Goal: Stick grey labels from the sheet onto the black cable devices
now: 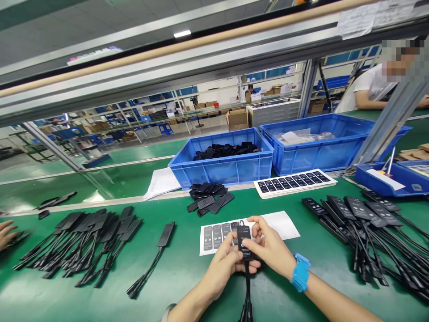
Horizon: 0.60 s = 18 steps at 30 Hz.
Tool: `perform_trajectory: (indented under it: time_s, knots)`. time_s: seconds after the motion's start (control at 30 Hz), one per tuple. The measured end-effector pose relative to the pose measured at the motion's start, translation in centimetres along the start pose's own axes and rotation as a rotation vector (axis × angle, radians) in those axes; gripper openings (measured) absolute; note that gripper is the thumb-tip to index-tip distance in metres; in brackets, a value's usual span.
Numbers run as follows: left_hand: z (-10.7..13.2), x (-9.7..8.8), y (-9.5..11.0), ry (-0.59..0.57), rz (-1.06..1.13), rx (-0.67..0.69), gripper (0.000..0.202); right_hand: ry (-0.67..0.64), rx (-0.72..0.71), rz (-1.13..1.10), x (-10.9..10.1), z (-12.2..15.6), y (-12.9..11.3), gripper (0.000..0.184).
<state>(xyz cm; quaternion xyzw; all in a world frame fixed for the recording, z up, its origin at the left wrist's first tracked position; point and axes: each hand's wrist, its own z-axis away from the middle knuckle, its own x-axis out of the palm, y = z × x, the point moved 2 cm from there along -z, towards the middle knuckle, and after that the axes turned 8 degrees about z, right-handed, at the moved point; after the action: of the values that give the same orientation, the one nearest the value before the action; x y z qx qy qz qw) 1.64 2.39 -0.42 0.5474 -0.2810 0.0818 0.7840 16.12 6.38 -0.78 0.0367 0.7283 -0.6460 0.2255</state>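
Observation:
My left hand (223, 267) and my right hand (270, 247) together hold a small black controller unit (244, 241) with a cable (247, 299) hanging down toward me. Both hands are closed on it, fingertips pressed on its labelled front face. A blue band (300, 272) sits on my right wrist. Just behind the hands lies a white label sheet (250, 229) with several dark stickers on its left part. One unlabelled black unit with cable (157, 252) lies to the left on the green mat.
A pile of black cabled units (83, 241) lies left, labelled ones (365, 232) right. Behind stand two blue bins (223, 167) (330, 143), loose black covers (209, 197), a full sticker sheet (295, 182) and a blue tray (392, 176). Another person's hand (6, 233) is far left; a person in white (372, 87) far right.

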Motion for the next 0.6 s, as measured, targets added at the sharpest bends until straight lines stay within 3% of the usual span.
perform_trajectory:
  time_s: [0.13, 0.3, 0.6]
  knots:
    - [-0.2, -0.3, 0.3, 0.059, 0.037, 0.040, 0.033, -0.193, -0.088, -0.032, 0.9, 0.6, -0.4, 0.077]
    - [-0.5, -0.1, 0.0, 0.103, -0.078, 0.053, 0.043, -0.143, -0.096, -0.021, 1.0, 0.7, -0.4, 0.051]
    - [-0.8, 0.2, -0.6, 0.147, -0.062, 0.049, 0.046, -0.084, -0.060, 0.044, 1.4, 0.6, -0.6, 0.048]
